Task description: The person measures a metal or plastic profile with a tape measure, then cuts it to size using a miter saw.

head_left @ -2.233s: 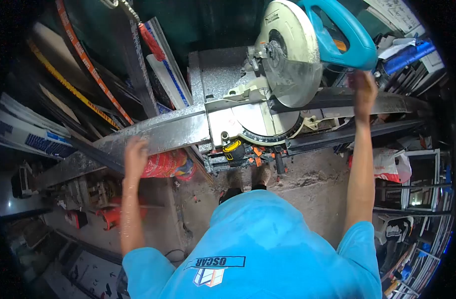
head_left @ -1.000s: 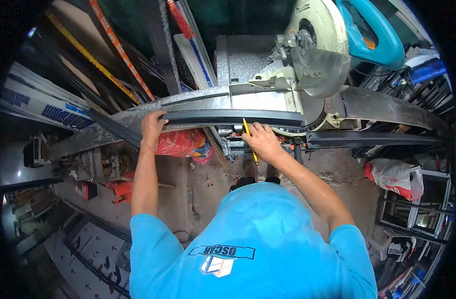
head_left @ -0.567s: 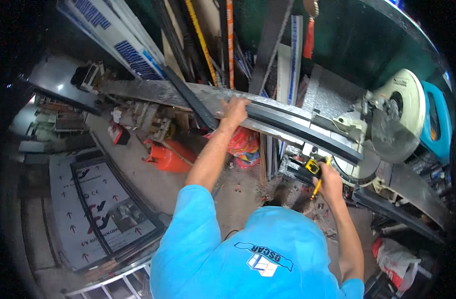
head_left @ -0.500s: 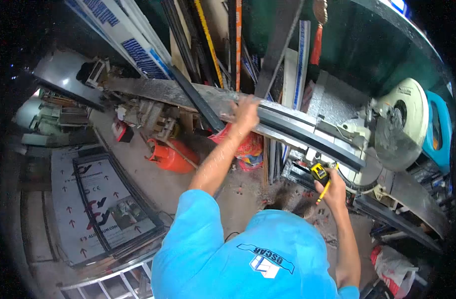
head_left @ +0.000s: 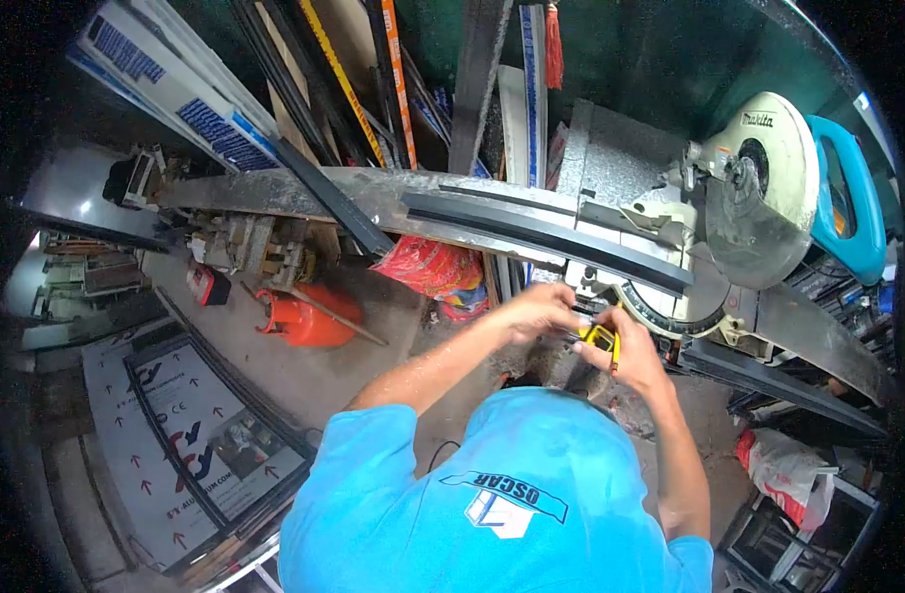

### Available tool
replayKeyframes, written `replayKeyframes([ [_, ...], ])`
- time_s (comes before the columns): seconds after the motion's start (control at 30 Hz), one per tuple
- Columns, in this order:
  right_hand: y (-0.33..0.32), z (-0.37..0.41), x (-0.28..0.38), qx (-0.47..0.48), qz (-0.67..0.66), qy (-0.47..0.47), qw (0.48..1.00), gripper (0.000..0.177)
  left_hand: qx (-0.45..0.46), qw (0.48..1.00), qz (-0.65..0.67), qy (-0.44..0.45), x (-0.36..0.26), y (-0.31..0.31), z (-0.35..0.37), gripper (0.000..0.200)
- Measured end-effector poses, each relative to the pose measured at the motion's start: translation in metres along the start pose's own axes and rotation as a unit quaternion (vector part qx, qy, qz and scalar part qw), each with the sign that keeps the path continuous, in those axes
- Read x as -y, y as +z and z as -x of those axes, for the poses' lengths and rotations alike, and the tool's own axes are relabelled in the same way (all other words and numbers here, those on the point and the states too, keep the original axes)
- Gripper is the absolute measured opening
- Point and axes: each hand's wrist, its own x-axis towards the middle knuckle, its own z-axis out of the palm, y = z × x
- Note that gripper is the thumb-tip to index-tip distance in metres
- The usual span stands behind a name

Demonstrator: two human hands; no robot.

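Note:
My left hand (head_left: 539, 314) and my right hand (head_left: 632, 351) meet in front of my chest, over the gap before the saw bench. A yellow and black tape measure (head_left: 598, 337) is between them, held in my right hand together with a yellow pencil (head_left: 616, 352). The bent fingers of my left hand are closed at the tape measure's left side; its blade cannot be made out. Beyond my hands, a dark metal profile (head_left: 551, 240) lies along the bench and onto the base of the miter saw (head_left: 769, 188). Neither hand touches the profile.
Long profiles (head_left: 472, 89) lean against the back wall. One dark bar (head_left: 334, 198) crosses the bench plank (head_left: 265, 188). Below are an orange gas cylinder (head_left: 319, 314) and a red bag (head_left: 433, 267). A framed panel (head_left: 191, 435) lies left; a white plastic bag (head_left: 783, 474) sits lower right.
My left hand has left the profile on the bench and come back to the tape measure. My right hand has moved slightly left with the tape measure and pencil. The view has shifted.

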Motion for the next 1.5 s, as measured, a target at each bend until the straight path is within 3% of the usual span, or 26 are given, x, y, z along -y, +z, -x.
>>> replayKeyframes([
  [0.07,-0.016,0.005,-0.007,-0.025,0.071,0.013,0.997,0.072,-0.02,0.995,-0.002,0.096,-0.033,-0.028,0.01,0.036],
  [0.1,-0.031,0.009,-0.011,-0.043,0.111,0.002,0.993,0.073,-0.107,0.979,-0.058,0.162,-0.05,-0.042,0.02,0.033],
  [0.13,-0.048,0.013,-0.012,-0.062,0.151,-0.008,0.987,0.074,-0.127,0.967,-0.12,0.187,-0.065,-0.077,0.022,0.039],
  [0.17,-0.064,0.019,-0.012,-0.077,0.175,0.006,0.982,0.073,-0.173,0.96,-0.042,0.217,-0.081,-0.098,0.032,0.03],
  [0.23,-0.094,0.029,-0.036,-0.106,0.179,-0.01,0.978,0.07,-0.313,0.899,-0.16,0.261,-0.11,-0.135,0.055,0.015],
  [0.27,-0.111,0.034,-0.023,-0.075,0.186,0.083,0.976,0.067,-0.37,0.856,-0.211,0.292,-0.109,-0.181,0.053,0.016],
  [0.3,-0.124,0.037,-0.04,-0.1,0.224,0.039,0.969,0.064,-0.405,0.834,-0.212,0.308,-0.106,-0.226,0.048,0.018],
  [0.33,-0.135,0.04,-0.061,-0.123,0.264,-0.004,0.957,0.061,-0.474,0.793,-0.265,0.276,-0.115,-0.234,0.055,0.017],
  [0.37,-0.145,0.04,-0.072,-0.136,0.273,-0.026,0.952,0.058,-0.477,0.767,-0.27,0.334,-0.108,-0.271,0.048,0.018],
  [0.4,-0.156,0.039,-0.078,-0.147,0.279,-0.051,0.947,0.055,-0.468,0.791,-0.202,0.339,-0.107,-0.292,0.043,0.018],
  [0.43,-0.168,0.037,-0.078,-0.124,0.231,0.004,0.965,0.054,-0.458,0.799,-0.175,0.348,-0.102,-0.314,0.036,0.018],
  [0.47,-0.174,0.035,-0.094,-0.136,0.257,-0.043,0.956,0.057,-0.484,0.795,-0.174,0.321,-0.104,-0.308,0.032,0.017],
  [0.67,-0.169,0.004,-0.139,-0.155,0.269,-0.068,0.948,0.06,-0.513,0.788,-0.163,0.297,-0.097,-0.303,0.02,0.017],
  [0.73,-0.164,-0.007,-0.141,-0.148,0.321,-0.093,0.931,0.062,-0.539,0.787,-0.169,0.249,-0.097,-0.304,0.024,0.018],
  [0.8,-0.164,-0.011,-0.137,-0.097,0.286,-0.056,0.952,0.064,-0.529,0.795,-0.181,0.234,-0.097,-0.307,0.024,0.02],
  [0.9,-0.155,-0.016,-0.14,-0.161,0.267,-0.131,0.941,0.064,-0.533,0.802,-0.131,0.235,-0.098,-0.298,0.022,0.025],
  [1.0,-0.153,-0.019,-0.135,-0.114,0.254,-0.053,0.959,0.066,-0.549,0.791,-0.137,0.23,-0.095,-0.296,0.02,0.035],
  [1.1,-0.151,-0.015,-0.124,-0.113,0.245,-0.038,0.962,0.068,-0.564,0.783,-0.164,0.206,-0.094,-0.3,0.019,0.042],
  [1.2,-0.15,-0.012,-0.115,-0.111,0.281,-0.033,0.953,0.068,-0.556,0.79,-0.18,0.186,-0.093,-0.307,0.016,0.043],
  [1.33,-0.148,-0.014,-0.129,-0.119,0.263,-0.051,0.956,0.067,-0.55,0.789,-0.142,0.233,-0.092,-0.293,0.015,0.036],
  [1.4,-0.143,-0.017,-0.138,-0.178,0.307,-0.095,0.93,0.061,-0.551,0.787,-0.143,0.239,-0.092,-0.289,0.015,0.036],
  [1.5,-0.144,-0.018,-0.143,-0.158,0.296,-0.094,0.937,0.065,-0.551,0.783,-0.161,0.238,-0.091,-0.285,0.018,0.037],
])
